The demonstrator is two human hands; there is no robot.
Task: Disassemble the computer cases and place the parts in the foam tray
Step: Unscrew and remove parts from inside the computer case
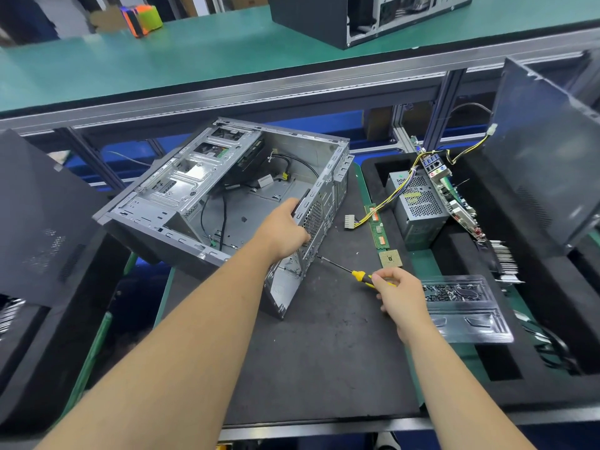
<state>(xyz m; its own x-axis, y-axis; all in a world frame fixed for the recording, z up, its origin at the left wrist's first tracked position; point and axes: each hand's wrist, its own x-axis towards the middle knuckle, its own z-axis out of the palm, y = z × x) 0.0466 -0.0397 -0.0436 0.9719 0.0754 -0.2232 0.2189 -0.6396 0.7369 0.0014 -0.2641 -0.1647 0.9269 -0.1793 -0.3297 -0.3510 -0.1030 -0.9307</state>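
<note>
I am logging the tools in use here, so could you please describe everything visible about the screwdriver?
The screwdriver has a yellow and black handle and a thin dark metal shaft. It lies nearly flat, low over the dark mat, tip pointing up-left toward the open computer case without visibly touching it. The right hand grips its handle, hiding the rear end.

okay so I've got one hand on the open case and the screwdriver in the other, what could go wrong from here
1. The computer case sits tilted, overhanging the mat's left edge; your left hand grips only its rear panel, so it might slip or tip.
2. The screwdriver in your right hand points toward the bare processor chip and memory stick; a careless sweep could scratch them.
3. Loose cables inside may snag.
</note>
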